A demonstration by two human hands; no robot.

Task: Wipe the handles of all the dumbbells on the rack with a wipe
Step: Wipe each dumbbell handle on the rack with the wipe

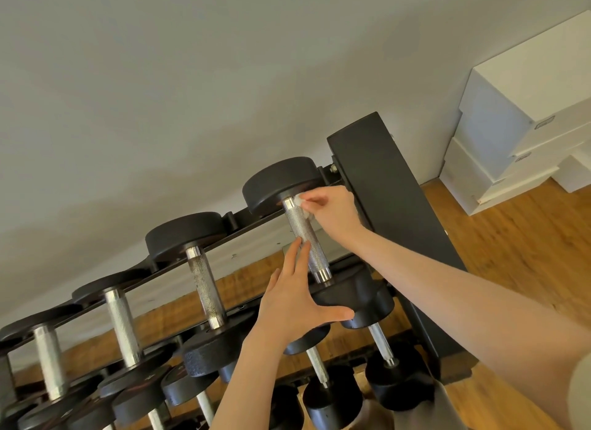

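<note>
Black rack (393, 205); knurled steel handle (305, 237), white wipe (300, 202).

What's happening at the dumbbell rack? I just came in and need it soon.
A person is cleaning dumbbell handles. Their right hand pinches a white wipe against the far end of the knurled handle of the rightmost top-row dumbbell. Their left hand, fingers straight, rests against that handle and the near weight head. The other dumbbells sit on the rack.

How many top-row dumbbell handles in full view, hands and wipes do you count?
Top-row dumbbell handles: 4
Hands, left hand and right hand: 2
Wipe: 1
Total: 7
</note>
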